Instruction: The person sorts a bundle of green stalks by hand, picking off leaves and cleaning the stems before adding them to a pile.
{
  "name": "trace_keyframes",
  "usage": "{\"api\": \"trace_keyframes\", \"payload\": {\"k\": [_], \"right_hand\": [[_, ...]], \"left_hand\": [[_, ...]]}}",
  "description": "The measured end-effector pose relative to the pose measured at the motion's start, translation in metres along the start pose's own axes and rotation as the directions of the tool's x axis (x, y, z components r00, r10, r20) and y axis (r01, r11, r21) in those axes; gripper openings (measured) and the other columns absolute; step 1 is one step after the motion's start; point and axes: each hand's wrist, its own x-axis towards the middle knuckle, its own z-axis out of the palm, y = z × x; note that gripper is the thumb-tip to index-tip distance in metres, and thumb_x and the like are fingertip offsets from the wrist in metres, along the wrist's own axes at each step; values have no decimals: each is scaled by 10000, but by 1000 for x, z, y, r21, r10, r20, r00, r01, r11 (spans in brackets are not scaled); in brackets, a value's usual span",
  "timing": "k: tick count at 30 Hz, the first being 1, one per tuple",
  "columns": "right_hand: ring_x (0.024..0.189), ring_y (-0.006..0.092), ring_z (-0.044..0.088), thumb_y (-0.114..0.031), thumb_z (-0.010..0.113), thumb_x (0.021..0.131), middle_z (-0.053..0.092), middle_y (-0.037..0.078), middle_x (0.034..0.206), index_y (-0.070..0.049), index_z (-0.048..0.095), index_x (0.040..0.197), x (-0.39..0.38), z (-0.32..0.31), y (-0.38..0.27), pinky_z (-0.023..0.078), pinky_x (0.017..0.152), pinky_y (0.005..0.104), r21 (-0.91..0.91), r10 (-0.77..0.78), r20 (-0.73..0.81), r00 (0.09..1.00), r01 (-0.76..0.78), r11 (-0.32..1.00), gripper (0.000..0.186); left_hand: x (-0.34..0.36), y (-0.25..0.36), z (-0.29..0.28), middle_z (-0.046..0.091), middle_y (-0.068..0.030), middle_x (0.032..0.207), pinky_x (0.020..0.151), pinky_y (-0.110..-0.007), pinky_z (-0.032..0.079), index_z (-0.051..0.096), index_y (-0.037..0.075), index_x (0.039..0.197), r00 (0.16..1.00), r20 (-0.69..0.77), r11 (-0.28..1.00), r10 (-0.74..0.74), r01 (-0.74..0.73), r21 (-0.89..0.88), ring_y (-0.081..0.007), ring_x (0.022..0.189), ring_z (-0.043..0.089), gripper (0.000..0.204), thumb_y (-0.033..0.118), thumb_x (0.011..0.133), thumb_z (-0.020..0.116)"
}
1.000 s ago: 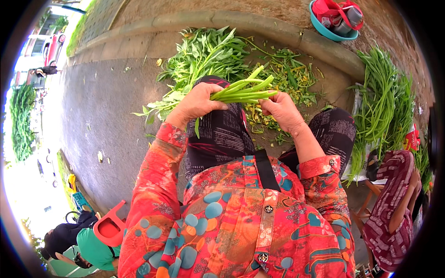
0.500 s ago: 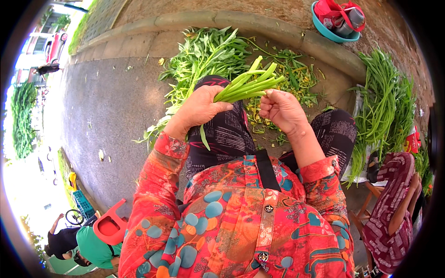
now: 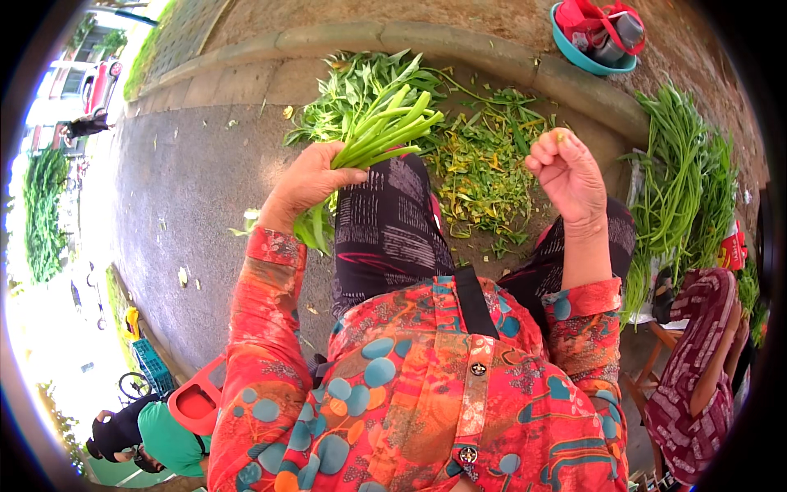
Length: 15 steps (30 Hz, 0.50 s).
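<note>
My left hand (image 3: 310, 176) is wrapped round a bunch of water spinach (image 3: 385, 127), its cut pale-green stem ends fanning out to the right above my left knee. The leafy end hangs below that hand, by the wrist. Raised above my right knee, my right hand (image 3: 570, 176) has its fingers curled and pinched, with a tiny yellowish bit at the tips too small to name. Beyond my left hand lies a heap of leafy water spinach (image 3: 336, 102) on the pavement. Between my knees, yellow and green leaf scraps (image 3: 484, 172) are strewn over the ground.
More long greens (image 3: 680, 180) are piled at the right. A blue basin (image 3: 586, 61) holding a red bag and a flask stands beyond the kerb (image 3: 459, 41). A person in maroon (image 3: 697, 377) sits close on my right; a red stool (image 3: 197, 399) and people are behind at left.
My left hand has drawn the bunch back to the left. My right hand has come away from the stems, moving right, still pinched.
</note>
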Motion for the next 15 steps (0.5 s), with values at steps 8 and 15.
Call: {"api": "trace_keyframes", "payload": {"k": [8, 15], "right_hand": [[814, 154, 484, -108, 599, 895, 523, 25, 842, -57, 622, 1012, -9, -17, -27, 431, 771, 309, -34, -74, -28, 997, 73, 997, 129], [848, 100, 508, -12, 587, 858, 562, 25, 906, -52, 619, 1035, -7, -10, -22, 442, 733, 251, -545, -287, -397, 872, 27, 838, 184]], "left_hand": [[17, -7, 16, 616, -15, 801, 628, -223, 467, 620, -8, 965, 973, 174, 979, -151, 172, -109, -95, 674, 570, 179, 44, 803, 676], [15, 1, 36, 641, -58, 758, 646, -332, 473, 647, 70, 959, 981, -11, 868, 194, -166, 467, -205, 664, 598, 170, 134, 802, 659]]}}
